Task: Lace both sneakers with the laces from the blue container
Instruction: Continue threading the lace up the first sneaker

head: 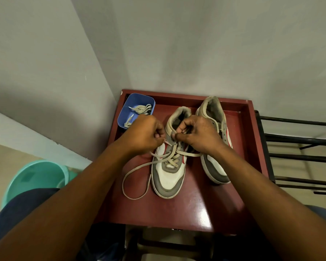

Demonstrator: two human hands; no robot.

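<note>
Both my hands are closed in a pinch over the upper eyelets of the grey, white and red sneaker (pixel 167 179), which stands mid-tabletop with its toe toward me at 6 o'clock. My left hand (pixel 145 134) nips the tip end of the flat beige lace (pixel 172 157) between thumb and curled fingers, and my right hand (pixel 198 134) grips the other strand by the tongue. The lace is crossed through the lower eyelets, and its slack lies in a loose loop on the dark red tabletop (pixel 196 204) toward 8 o'clock. The matching second sneaker (pixel 215 166) sits just beside the first at 3 o'clock, with no lace visible in it. The blue plastic container (pixel 135 98) at 10 o'clock holds a second beige lace (pixel 141 109). I judge the lace light, limp and a little slippery, so it is best taken right at the stiff tip for threading. The sneaker looks light enough to shift, so one hand should steady the eyelet flap.
</note>
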